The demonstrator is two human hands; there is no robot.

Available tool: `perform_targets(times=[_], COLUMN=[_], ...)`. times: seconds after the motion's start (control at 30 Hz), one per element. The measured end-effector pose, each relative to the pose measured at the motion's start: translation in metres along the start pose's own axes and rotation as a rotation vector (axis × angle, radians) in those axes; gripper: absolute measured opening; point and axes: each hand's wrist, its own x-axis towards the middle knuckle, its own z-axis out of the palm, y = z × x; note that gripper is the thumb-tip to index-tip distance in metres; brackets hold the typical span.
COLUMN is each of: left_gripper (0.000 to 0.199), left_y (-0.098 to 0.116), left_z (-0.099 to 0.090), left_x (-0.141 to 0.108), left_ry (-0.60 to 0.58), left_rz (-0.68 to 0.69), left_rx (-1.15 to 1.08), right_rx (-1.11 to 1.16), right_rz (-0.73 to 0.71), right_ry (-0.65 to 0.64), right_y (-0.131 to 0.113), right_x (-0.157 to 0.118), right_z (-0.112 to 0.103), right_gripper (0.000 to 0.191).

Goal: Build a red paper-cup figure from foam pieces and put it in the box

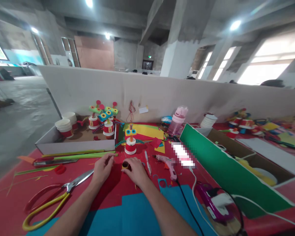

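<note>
My right hand (pixel 137 171) rests over the red table and grips a small yellow roll (pixel 125 166) with a dark round opening, between thumb and fingers. To its left, my left hand (pixel 102 167) is closed with fingertips drawn together; whatever they may hold is too small to make out. Just beyond my hands stands a paper-cup figure (pixel 130 146) with a spring neck, blue eyes and green folded arms. Large scissors (pixel 68 187) with red and yellow handles lie left of my left hand. A white pen (pixel 148 163) and a pink glue gun (pixel 168 164) lie right of my right hand.
Blue paper sheets (pixel 137 214) lie under my forearms. A cardboard tray (pixel 76 147) at back left holds cups and more figures. On the right are a green-sided box (pixel 226 173), a purple power strip (pixel 215 205) with cables, and a pink bottle (pixel 178 121). Green paper strips (pixel 86 155) lie left.
</note>
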Motion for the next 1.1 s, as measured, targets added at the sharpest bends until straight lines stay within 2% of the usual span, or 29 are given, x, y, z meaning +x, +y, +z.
perform_targets(times=[0.1, 0.2, 0.33, 0.43, 0.6, 0.7, 0.83, 0.93, 1.1], left_gripper=[0.028, 0.027, 0.028, 0.028, 0.027, 0.028, 0.028, 0.028, 0.029], left_y=[0.0, 0.001, 0.001, 0.002, 0.003, 0.004, 0.005, 0.004, 0.002], left_z=[0.0, 0.0, 0.0, 0.0, 0.0, 0.0, 0.0, 0.0, -0.001], left_x=[0.0, 0.0, 0.0, 0.0, -0.001, -0.002, -0.001, -0.001, -0.001], left_ry=[0.003, 0.02, 0.025, 0.019, 0.018, 0.019, 0.015, 0.013, 0.005], left_rz=[-0.009, -0.006, -0.023, -0.021, -0.003, -0.004, 0.01, 0.019, -0.001], left_rx=[0.005, 0.017, 0.017, 0.012, 0.038, 0.051, 0.014, 0.02, 0.061], right_rx=[0.263, 0.706, 1.249, 1.463, 1.609, 1.558, 1.483, 1.5, 1.377], right_rz=[0.088, 0.247, 0.475, 0.567, 0.635, 0.644, 0.545, 0.465, 0.459], right_ry=[0.1, 0.166, 0.107, 0.062, -0.004, 0.008, 0.001, 0.045, 0.115], right_y=[0.004, 0.009, 0.008, 0.004, 0.002, 0.004, 0.007, 0.009, 0.007], right_x=[0.002, 0.005, 0.007, 0.007, 0.006, 0.006, 0.005, 0.006, 0.007], right_z=[0.001, -0.001, -0.008, -0.015, -0.022, -0.021, -0.017, -0.015, -0.015], right_gripper=[0.03, 0.034, 0.044, 0.045, 0.042, 0.042, 0.043, 0.044, 0.047])
